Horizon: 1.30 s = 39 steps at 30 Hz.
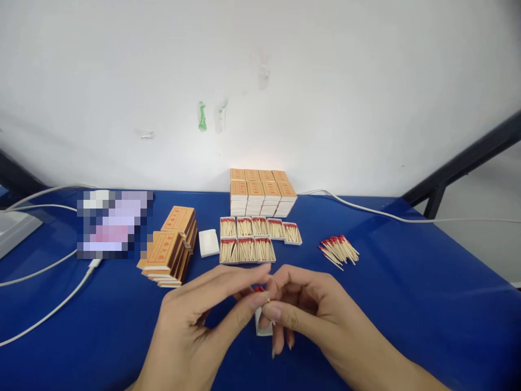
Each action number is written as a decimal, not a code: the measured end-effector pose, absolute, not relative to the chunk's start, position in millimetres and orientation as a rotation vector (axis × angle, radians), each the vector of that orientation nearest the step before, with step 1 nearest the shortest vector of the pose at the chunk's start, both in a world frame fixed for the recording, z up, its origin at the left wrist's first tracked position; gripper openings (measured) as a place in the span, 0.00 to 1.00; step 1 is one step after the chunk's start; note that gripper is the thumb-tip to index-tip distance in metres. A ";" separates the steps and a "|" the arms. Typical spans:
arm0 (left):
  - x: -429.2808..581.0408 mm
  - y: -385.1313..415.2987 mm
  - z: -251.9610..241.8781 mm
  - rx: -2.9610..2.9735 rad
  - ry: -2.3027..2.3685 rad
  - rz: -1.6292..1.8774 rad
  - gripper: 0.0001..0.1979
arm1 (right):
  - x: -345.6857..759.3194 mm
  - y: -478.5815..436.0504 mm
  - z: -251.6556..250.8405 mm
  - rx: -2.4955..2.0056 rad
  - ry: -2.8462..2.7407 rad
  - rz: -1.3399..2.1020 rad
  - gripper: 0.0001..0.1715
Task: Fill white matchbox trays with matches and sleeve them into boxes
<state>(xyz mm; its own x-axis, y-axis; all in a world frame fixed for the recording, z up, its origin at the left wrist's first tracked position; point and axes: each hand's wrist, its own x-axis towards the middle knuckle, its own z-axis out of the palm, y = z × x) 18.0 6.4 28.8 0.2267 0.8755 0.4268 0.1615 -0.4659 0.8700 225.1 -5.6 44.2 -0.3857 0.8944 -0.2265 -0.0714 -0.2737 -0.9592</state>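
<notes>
My left hand [203, 309] and my right hand [309, 304] meet at the front middle of the table. Between their fingertips is a small bunch of matches [259, 289]; only red heads and a bit of the ends show, the rest being hidden by fingers. Both hands are closed in a pinch on it. Just below the fingertips a white matchbox tray [264, 330] is partly visible; whether it is touched or lies on the table I cannot tell. Beyond the hands stand two rows of trays filled with matches [246, 250].
Stacked orange matchboxes [260, 190] stand against the wall. More orange matchbox sleeves [169, 250] are piled at the left, beside a white tray [209, 243]. Loose matches [340, 250] lie at the right. White cables [52, 319] and a blurred-out device [122, 222] occupy the left side.
</notes>
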 end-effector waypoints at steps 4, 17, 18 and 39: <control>16.9 10.5 37.0 1.693 0.937 1.325 0.12 | 221.7 1.0 42.4 -1.035 -1.090 1.801 0.16; 10.9 2.9 26.3 2.001 0.827 1.320 0.18 | 224.9 -9.5 43.5 -1.090 -0.675 1.906 0.16; 10.1 2.6 26.4 2.027 0.833 1.318 0.17 | 224.6 -10.4 44.4 -1.089 -0.656 1.916 0.16; 12.7 5.0 40.9 1.970 0.603 1.272 0.22 | 226.2 -25.5 43.2 -1.106 -0.535 1.954 0.16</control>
<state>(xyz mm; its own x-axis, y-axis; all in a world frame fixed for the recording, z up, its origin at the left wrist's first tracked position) 12.7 5.0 40.9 0.4084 0.7012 0.5845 0.0083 -0.6431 0.7657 226.2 -25.5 43.2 -0.2881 0.8125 -0.5068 -0.4413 -0.5824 -0.6827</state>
